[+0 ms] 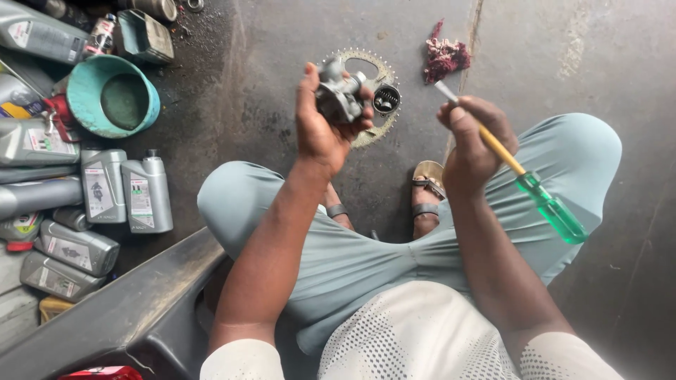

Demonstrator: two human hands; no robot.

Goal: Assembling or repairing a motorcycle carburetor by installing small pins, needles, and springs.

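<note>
— What's in the hands?

— The left hand (320, 123) is wrapped tight around a small grey metal engine part (341, 95), a carburettor by the look of it, held up over the concrete floor (296, 42) in front of the knees. Its round open mouth faces right, toward the other hand. The right hand (472, 144) is closed around the yellow shaft of a screwdriver (517, 169).

— Which way does the screwdriver lie?

— Slanted. Its long axis runs from the metal tip at upper left, near the part but not touching it, down to the green see-through handle at lower right, over the right knee.

— And around them?

— Directly beneath the part a toothed chain sprocket (384, 130) lies flat on the floor, half hidden by hand and part. A dark red rag (445, 56) sits beyond it. Sandalled feet show between the knees. Well off to the left stand grey oil bottles (141, 193) and a teal bowl (81, 112); a dark plastic panel (127, 309) crosses the lower left corner.
</note>
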